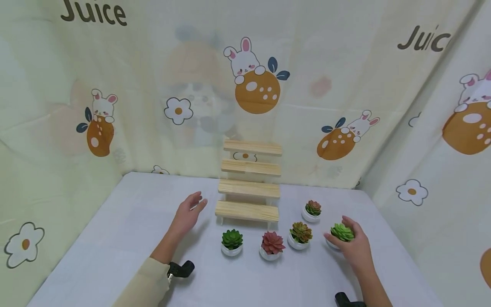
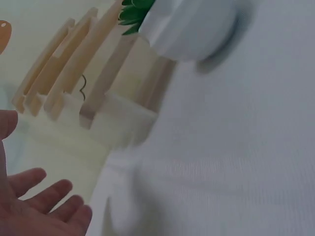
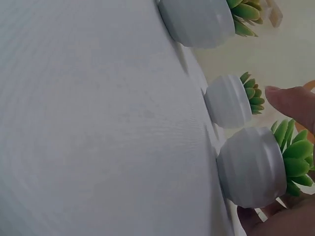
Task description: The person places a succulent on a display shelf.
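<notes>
My right hand point(image 1: 357, 246) is around a light green succulent point(image 1: 342, 232) in a white pot point(image 3: 252, 168) at the table's right. Its thumb point(image 3: 290, 102) stands apart from the pot in the right wrist view, with the other fingers on the pot's far side, partly hidden. The pot rests on the table. My left hand point(image 1: 188, 215) hovers left of a wooden tiered shelf point(image 1: 247, 210), fingers relaxed and holding nothing. A dark green succulent point(image 1: 232, 239) is the plant nearest to it.
A red succulent point(image 1: 272, 243), an olive-brown one point(image 1: 301, 233) and a pinkish-green one point(image 1: 313, 208) stand in white pots between the shelf and my right hand. Printed curtains point(image 1: 299, 128) hang behind the white-covered table point(image 1: 115, 238) and along its sides.
</notes>
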A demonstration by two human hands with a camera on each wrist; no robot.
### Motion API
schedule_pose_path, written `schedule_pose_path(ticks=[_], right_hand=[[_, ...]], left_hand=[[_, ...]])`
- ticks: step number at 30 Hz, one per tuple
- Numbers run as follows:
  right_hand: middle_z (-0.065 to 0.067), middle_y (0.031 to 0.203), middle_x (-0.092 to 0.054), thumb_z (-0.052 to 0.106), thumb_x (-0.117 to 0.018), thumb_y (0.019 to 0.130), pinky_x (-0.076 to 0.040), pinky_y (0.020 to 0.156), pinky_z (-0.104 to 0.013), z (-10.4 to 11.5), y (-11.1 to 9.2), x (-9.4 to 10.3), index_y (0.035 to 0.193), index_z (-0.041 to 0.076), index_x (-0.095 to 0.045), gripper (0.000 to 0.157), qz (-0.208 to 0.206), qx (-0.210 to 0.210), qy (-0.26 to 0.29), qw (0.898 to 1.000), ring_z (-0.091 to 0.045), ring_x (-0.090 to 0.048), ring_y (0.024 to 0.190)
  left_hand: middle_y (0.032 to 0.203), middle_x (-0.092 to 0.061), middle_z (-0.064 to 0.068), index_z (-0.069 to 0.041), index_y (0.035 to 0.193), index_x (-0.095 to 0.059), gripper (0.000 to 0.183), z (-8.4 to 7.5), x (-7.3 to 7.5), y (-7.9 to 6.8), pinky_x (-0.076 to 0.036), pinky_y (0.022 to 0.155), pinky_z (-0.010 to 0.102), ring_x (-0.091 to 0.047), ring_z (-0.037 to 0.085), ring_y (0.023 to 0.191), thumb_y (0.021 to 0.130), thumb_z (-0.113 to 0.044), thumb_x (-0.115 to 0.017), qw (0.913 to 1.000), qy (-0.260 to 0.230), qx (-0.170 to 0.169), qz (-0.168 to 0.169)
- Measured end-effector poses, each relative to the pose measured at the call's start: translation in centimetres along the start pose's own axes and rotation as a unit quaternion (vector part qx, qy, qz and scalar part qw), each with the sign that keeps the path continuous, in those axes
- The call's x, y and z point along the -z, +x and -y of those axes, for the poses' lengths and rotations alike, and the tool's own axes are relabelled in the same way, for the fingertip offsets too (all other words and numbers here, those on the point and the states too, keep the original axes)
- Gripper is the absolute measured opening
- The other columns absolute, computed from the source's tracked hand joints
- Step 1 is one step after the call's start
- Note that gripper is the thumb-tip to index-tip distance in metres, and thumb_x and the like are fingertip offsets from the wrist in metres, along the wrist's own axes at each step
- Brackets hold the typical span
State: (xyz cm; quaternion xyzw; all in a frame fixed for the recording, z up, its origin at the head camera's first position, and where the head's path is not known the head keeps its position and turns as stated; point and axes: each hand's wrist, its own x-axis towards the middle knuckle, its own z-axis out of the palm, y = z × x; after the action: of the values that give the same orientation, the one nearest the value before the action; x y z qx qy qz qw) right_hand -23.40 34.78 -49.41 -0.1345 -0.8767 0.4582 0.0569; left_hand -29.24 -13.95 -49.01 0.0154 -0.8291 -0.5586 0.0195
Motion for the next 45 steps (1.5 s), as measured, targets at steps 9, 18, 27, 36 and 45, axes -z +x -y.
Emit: schedule_pose_path(ticks=[9, 18, 27, 36, 45], right_hand=[[-0.028, 0.166, -0.023, 0.038, -0.086, 0.083, -0.025, 0.122, -0.069, -0.5, 0.4, 0.3, 0.163, 0.012, -0.024, 0.105, 0.005, -0.05, -0.024, 0.998, -0.05, -0.021, 0.152], [-0.031, 0.162, -0.028, 0.038, -0.085, 0.083, -0.026, 0.121, -0.069, -0.4, 0.3, 0.6, 0.16, 0.007, -0.028, 0.101, 0.001, -0.058, -0.044, 0.997, -0.051, -0.025, 0.149], [-0.035, 0.158, -0.03, 0.042, -0.083, 0.085, -0.027, 0.121, -0.068, -0.4, 0.1, 0.7, 0.157, -0.005, -0.026, 0.104, 0.015, -0.077, -0.044, 0.996, -0.052, -0.028, 0.146], [-0.037, 0.156, -0.031, 0.051, -0.084, 0.081, -0.03, 0.119, -0.066, -1.2, 0.3, 0.8, 0.157, -0.009, -0.023, 0.114, 0.031, -0.083, -0.043, 0.995, -0.052, -0.032, 0.144], [-0.034, 0.156, -0.037, 0.047, -0.085, 0.082, -0.037, 0.119, -0.061, -1.3, 0.0, 1.0, 0.154, -0.008, -0.031, 0.106, 0.044, -0.061, -0.023, 0.997, -0.048, -0.037, 0.144]], left_hand=[[0.144, -0.057, 0.023, 0.002, 0.148, -0.05, 0.053, -0.4, -1.7, 1.0, -0.058, 0.103, 0.041, -0.065, 0.03, 0.122, 0.104, -0.025, -0.061, 0.9913, -0.111, 0.038, 0.058], [0.135, -0.063, 0.025, 0.004, 0.144, -0.053, 0.047, -0.2, -2.0, 1.6, -0.061, 0.098, 0.039, -0.071, 0.023, 0.107, 0.102, -0.015, -0.063, 0.9762, -0.168, 0.056, 0.126], [0.127, -0.066, 0.024, 0.001, 0.143, -0.056, 0.047, -0.3, -2.0, 2.6, -0.064, 0.09, 0.038, -0.072, 0.021, 0.093, 0.097, -0.005, -0.068, 0.9695, -0.172, 0.074, 0.157], [0.117, -0.066, 0.02, 0.002, 0.141, -0.058, 0.05, 0.1, -1.7, 3.1, -0.065, 0.089, 0.04, -0.072, 0.02, 0.091, 0.092, 0.004, -0.071, 0.9667, -0.178, 0.073, 0.169], [0.118, -0.066, 0.02, 0.0, 0.141, -0.058, 0.052, -0.1, -1.5, 3.0, -0.065, 0.089, 0.039, -0.072, 0.021, 0.092, 0.091, 0.006, -0.071, 0.965, -0.186, 0.084, 0.165]])
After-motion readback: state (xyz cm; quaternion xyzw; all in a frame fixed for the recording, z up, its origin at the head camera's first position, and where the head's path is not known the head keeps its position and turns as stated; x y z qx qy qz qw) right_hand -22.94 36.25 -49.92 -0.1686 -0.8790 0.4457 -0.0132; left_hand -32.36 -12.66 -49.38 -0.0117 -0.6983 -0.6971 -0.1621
